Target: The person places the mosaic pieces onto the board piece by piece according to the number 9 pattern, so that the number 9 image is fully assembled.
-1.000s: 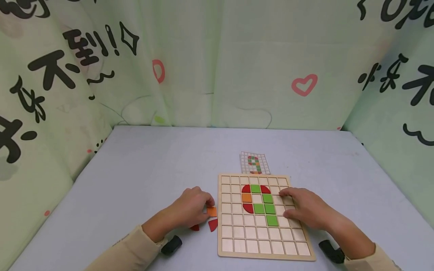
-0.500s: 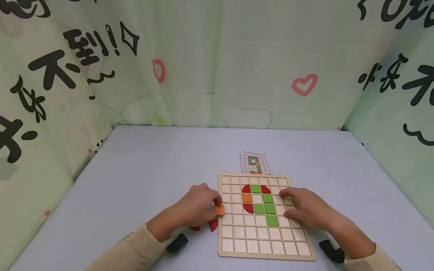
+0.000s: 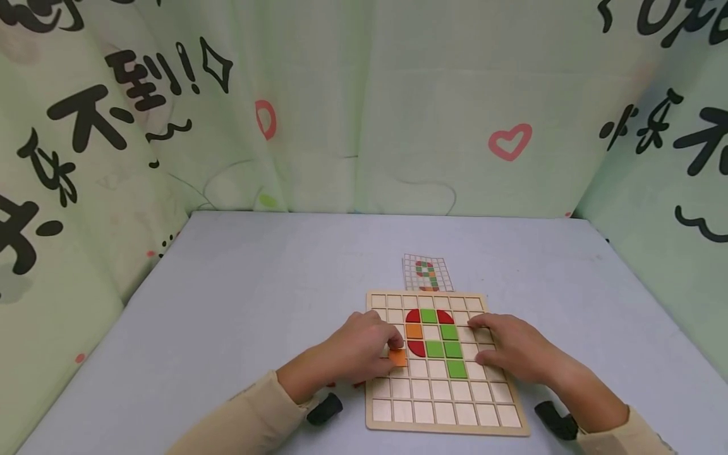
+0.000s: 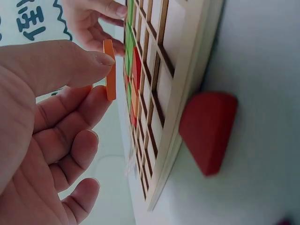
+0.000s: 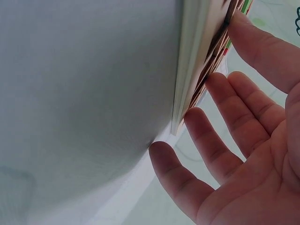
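In the head view my left hand (image 3: 358, 347) pinches a small orange square tile (image 3: 398, 358) between thumb and fingers, above the left columns of a wooden grid board (image 3: 438, 411). The left wrist view shows this tile edge-on, lifted off the grid. Set into the board are red quarter-round tiles (image 3: 417, 349), green square tiles (image 3: 452, 351) and one orange tile (image 3: 413, 331). My right hand (image 3: 520, 351) rests its fingertips on the board's right side, fingers spread. Beside the board's left edge lies a loose red quarter-round piece (image 4: 208, 133), mostly hidden by my left hand in the head view.
A printed pattern card (image 3: 409, 278) lies just behind the board, its lower edge meeting the board. The white table (image 3: 273, 265) extends to a green patterned curtain (image 3: 426, 114). Black wrist devices (image 3: 324, 409) sit at both sleeves.
My left hand has carried the orange tile rightward, from beside the board to over its left columns. It now covers most of the loose red pieces. The right hand stays put.
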Available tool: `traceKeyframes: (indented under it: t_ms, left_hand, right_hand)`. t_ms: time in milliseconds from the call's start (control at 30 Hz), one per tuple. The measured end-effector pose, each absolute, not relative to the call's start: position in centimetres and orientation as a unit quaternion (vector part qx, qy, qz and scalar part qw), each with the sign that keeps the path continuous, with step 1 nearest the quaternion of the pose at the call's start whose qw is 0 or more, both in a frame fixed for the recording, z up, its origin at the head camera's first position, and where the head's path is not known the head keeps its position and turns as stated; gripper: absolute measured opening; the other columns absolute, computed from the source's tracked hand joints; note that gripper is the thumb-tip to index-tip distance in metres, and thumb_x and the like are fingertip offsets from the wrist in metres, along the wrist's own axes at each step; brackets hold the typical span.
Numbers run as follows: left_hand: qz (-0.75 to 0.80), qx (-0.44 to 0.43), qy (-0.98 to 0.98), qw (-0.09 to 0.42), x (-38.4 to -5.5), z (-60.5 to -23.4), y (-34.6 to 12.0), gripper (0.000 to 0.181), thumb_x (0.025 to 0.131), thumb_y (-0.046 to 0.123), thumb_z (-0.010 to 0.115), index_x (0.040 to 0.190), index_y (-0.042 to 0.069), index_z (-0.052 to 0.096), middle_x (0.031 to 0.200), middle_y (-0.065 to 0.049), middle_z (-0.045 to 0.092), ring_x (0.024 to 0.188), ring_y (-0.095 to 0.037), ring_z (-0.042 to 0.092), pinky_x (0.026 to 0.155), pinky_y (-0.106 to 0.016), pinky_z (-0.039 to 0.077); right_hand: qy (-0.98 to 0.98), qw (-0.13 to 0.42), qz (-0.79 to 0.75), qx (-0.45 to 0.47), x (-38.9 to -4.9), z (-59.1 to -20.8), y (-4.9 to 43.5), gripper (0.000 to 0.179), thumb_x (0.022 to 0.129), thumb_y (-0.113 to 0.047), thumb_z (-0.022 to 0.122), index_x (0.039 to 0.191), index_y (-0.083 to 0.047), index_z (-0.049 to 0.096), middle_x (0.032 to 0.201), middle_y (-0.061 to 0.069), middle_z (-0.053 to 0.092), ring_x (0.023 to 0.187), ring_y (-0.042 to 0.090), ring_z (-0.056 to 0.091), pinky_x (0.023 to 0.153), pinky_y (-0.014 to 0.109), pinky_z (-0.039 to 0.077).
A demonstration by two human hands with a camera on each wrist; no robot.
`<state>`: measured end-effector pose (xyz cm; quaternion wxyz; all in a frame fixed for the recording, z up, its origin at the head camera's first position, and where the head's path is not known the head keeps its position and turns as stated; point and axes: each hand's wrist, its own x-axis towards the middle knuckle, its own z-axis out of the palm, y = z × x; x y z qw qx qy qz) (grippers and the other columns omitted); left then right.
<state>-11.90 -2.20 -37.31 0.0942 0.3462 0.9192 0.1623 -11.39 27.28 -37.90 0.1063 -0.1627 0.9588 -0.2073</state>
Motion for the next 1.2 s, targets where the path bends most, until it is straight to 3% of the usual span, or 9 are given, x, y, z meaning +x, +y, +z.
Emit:
traceKeyframes:
  t_ms: [700,1200]
  left_hand:
    - [0.16,0.397,0.9,0.081,-11.2,-37.3,1.6,0.015,0.086,0.026,0.077,0.1,0.022,0.075,0.09,0.02,0.064,0.085,-0.006,0.047,0.076,-0.026,0.038]
    - [0.152,0.438,0.884,0.058,-10.8,-37.6,3.8,0.017,0.086,0.031,0.077,0.101,0.024,0.076,0.085,0.023,0.064,0.083,-0.003,0.05,0.087,-0.025,0.04]
  right_hand:
    - [0.958,0.106,-0.209,-0.166,-11.5,-37.7,27.3,0.054,0.082,-0.021,0.082,0.128,-0.003,0.061,0.128,0.018,0.061,0.121,0.044,0.053,0.098,0.059,0.041]
    - [0.957,0.106,-0.209,-0.169,-11.5,-37.9,27.5,0.054,0.081,-0.022,0.082,0.128,-0.002,0.061,0.127,0.017,0.062,0.119,0.044,0.054,0.096,0.061,0.041]
